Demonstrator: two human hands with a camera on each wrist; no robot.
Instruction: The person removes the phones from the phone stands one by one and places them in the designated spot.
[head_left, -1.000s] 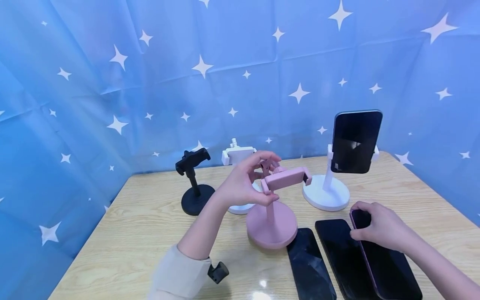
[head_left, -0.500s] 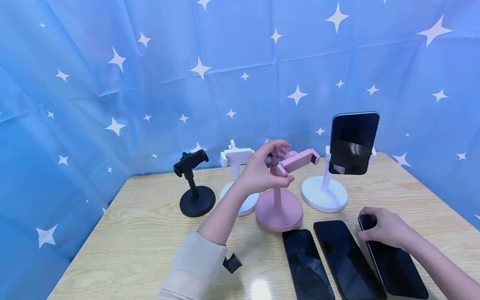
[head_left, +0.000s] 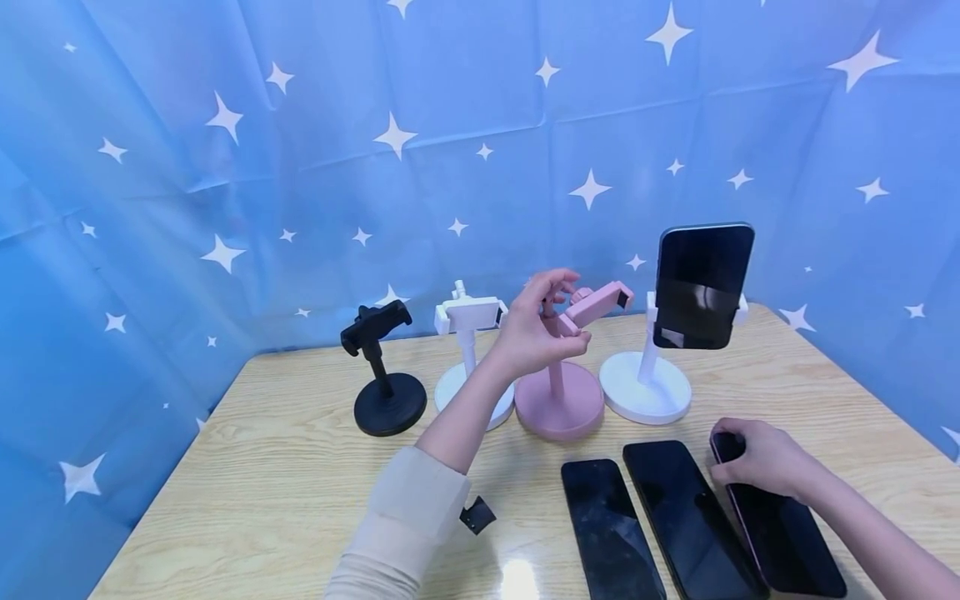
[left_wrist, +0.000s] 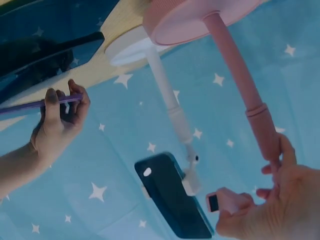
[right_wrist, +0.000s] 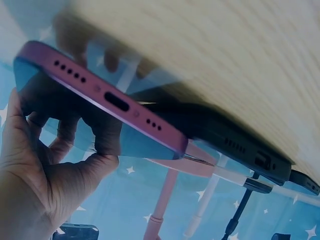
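Note:
My left hand point(head_left: 528, 337) grips the pink phone stand point(head_left: 561, 408) near its top, with fingers behind the post and the thumb below the clamp. The left wrist view shows the pink post point(left_wrist: 235, 65) running up to that hand. My right hand point(head_left: 765, 457) holds the far end of a purple-edged smartphone point(head_left: 787, 533), its screen facing up. In the right wrist view the phone's purple edge point(right_wrist: 100, 95) shows its charging port. Whether this phone lies fully flat on the table is hard to tell. Beside it lie a middle black smartphone point(head_left: 690, 517) and a left black smartphone point(head_left: 611, 525).
A white stand point(head_left: 643, 387) at the right carries an upright smartphone point(head_left: 703, 287). Left of the pink stand are another white stand point(head_left: 468, 317) and a black stand point(head_left: 388, 404). All are on a wooden table point(head_left: 262, 467) before a blue star-patterned cloth point(head_left: 315, 167).
My left hand has moved the pink stand back and slightly right, into the row between the two white stands. My right hand and the purple-edged phone have shifted a little right, away from the middle phone.

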